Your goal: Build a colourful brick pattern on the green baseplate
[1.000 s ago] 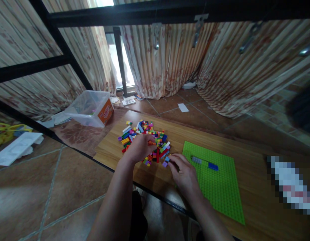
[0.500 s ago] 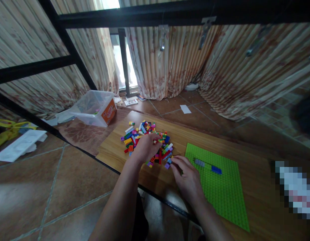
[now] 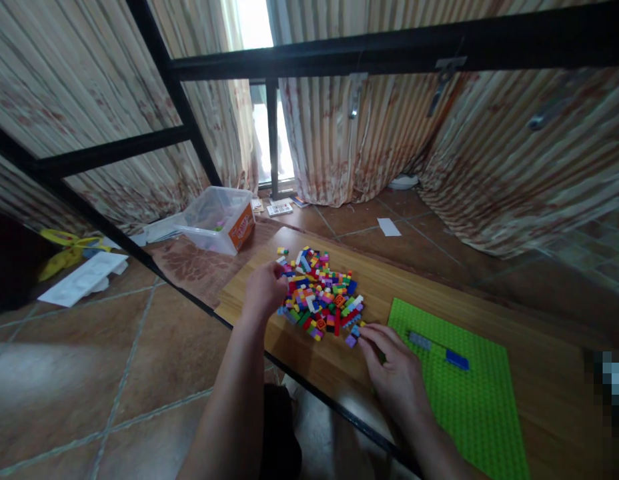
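A heap of small coloured bricks (image 3: 322, 297) lies on the wooden board (image 3: 309, 353). My left hand (image 3: 264, 292) is at the heap's left edge, its fingers curled in against the bricks; what they hold is hidden. My right hand (image 3: 397, 373) rests on the board by the left edge of the green baseplate (image 3: 469, 407). Its fingers are stretched out, with the tips beside a purple brick (image 3: 350, 341) at the heap's near right corner. A grey brick (image 3: 419, 341) and a blue brick (image 3: 457, 360) sit on the baseplate.
A clear plastic tub (image 3: 219, 220) with an orange label stands on the floor beyond the board. A black metal frame (image 3: 189, 133) crosses the view in front of curtains. White packaging (image 3: 82, 280) and a yellow object (image 3: 64, 243) lie at the left on the tiled floor.
My left hand has slid from the middle of the heap to its left edge. My right hand has stayed at the heap's near right corner. The view has shifted left.
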Available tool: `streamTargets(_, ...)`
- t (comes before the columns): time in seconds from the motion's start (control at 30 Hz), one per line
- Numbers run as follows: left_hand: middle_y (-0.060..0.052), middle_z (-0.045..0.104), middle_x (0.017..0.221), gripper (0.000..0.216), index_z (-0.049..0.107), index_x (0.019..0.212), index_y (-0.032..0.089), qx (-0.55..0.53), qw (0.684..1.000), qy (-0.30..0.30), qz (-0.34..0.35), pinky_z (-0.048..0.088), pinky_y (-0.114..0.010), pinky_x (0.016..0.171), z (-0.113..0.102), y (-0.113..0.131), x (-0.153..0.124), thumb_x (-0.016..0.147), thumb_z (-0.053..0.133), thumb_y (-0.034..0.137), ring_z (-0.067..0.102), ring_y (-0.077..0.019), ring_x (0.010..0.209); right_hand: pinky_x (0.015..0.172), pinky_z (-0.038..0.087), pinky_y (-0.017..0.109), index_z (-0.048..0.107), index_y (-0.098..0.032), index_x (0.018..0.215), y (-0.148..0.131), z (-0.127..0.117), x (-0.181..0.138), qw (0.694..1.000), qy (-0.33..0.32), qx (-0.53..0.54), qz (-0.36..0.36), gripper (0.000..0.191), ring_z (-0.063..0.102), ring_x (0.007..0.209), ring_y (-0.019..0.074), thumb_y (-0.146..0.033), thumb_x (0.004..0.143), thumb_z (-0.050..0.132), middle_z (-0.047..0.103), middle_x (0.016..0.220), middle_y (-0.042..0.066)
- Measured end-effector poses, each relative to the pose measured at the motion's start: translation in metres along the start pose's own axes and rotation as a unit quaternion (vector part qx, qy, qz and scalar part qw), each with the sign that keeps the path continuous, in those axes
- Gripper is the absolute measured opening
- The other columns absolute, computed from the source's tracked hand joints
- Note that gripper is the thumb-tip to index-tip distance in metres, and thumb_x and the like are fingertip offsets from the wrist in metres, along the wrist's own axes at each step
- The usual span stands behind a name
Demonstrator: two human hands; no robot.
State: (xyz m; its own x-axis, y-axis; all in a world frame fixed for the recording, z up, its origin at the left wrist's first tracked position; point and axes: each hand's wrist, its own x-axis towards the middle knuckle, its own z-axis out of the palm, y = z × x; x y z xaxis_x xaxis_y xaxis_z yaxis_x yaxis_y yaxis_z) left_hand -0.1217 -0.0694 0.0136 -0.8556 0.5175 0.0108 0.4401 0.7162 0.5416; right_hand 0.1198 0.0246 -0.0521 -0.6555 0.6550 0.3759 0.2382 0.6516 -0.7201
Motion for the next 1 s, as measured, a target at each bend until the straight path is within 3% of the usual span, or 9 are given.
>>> streamTargets(0.17,-0.011,0.073,0.097,0.025,0.071,0.096,0.015,0.07,0.997,-0.023,-0.027,0.042,-0.026,0.069,-0.009,-0.026,0.005,0.074,0.063,0.023,0.064,-0.0216,0.086,0.084,0.054,0.036,0.072,-0.023,0.097,0.0,0.001,-0.001,1.0,-0.01,0.006,-0.004,0.022,0.068,0.093,0.0212,-0.03,0.091,0.051,0.071,0.103,0.007)
streamTargets(0.3,-0.009,0.073,0.091,0.019,0.071,0.089,0.016,0.076,0.994,-0.071,-0.027,0.04,-0.026,0.065,-0.005,-0.025,0.005,0.071,0.064,0.02,0.064,-0.0206,0.082,0.084,0.054,0.035,0.071,-0.022,0.097,0.001,0.001,-0.002,1.0,-0.014,0.005,-0.002,0.022,0.068,0.095,0.0208,-0.028,0.091,0.051,0.071,0.104,0.007)
streamTargets(0.47,-0.007,0.072,0.08,0.011,0.07,0.08,0.016,0.065,0.995,-0.071,-0.014,0.038,-0.025,0.062,-0.004,-0.026,0.007,0.073,0.062,0.015,0.063,-0.0179,0.075,0.084,0.054,0.036,0.072,-0.024,0.098,0.002,0.0,-0.002,1.0,-0.013,0.01,-0.002,0.022,0.068,0.095,0.0212,-0.028,0.091,0.051,0.071,0.104,0.007)
streamTargets(0.57,-0.006,0.07,0.075,0.011,0.07,0.078,0.014,0.018,0.998,-0.055,-0.015,0.039,-0.025,0.062,-0.008,-0.028,0.007,0.076,0.06,0.018,0.061,-0.0163,0.07,0.084,0.054,0.035,0.072,-0.024,0.098,0.001,0.0,-0.001,1.0,-0.008,0.013,-0.002,0.022,0.068,0.095,0.021,-0.028,0.092,0.051,0.071,0.104,0.007)
streamTargets(0.63,-0.004,0.069,0.073,0.014,0.069,0.082,0.013,-0.085,0.995,-0.053,-0.013,0.04,-0.024,0.062,-0.012,-0.026,0.006,0.078,0.058,0.021,0.059,-0.0145,0.067,0.083,0.054,0.035,0.072,-0.024,0.097,0.0,-0.001,0.0,1.0,-0.004,0.014,-0.001,0.022,0.068,0.094,0.0207,-0.027,0.092,0.051,0.071,0.103,0.007)
streamTargets(0.7,-0.001,0.066,0.072,0.018,0.068,0.088,0.013,-0.221,0.972,-0.084,-0.003,0.04,-0.022,0.06,-0.015,-0.018,0.002,0.079,0.058,0.026,0.056,-0.0122,0.062,0.083,0.054,0.034,0.071,-0.024,0.097,-0.002,-0.002,0.0,1.0,0.002,0.016,-0.003,0.022,0.068,0.094,0.0201,-0.027,0.093,0.05,0.071,0.103,0.007)
streamTargets(0.8,0.001,0.061,0.069,0.025,0.066,0.09,0.014,-0.38,0.908,-0.176,0.012,0.042,-0.021,0.057,-0.013,0.004,-0.009,0.077,0.062,0.035,0.055,-0.0098,0.058,0.085,0.054,0.033,0.07,-0.024,0.099,-0.006,-0.006,0.001,0.999,0.023,0.022,-0.008,0.021,0.068,0.095,0.0192,-0.026,0.093,0.05,0.071,0.103,0.006)
streamTargets(1.0,-0.002,0.065,0.074,0.03,0.064,0.093,0.014,-0.455,0.822,-0.34,0.026,0.042,-0.02,0.053,0.027,0.059,-0.046,0.074,0.067,0.038,0.055,-0.0088,0.055,0.083,0.054,0.033,0.064,-0.023,0.117,-0.018,-0.018,0.002,0.996,0.074,0.048,0.023,0.029,0.066,0.089,0.0179,-0.031,0.09,0.057,0.07,0.104,0.007)
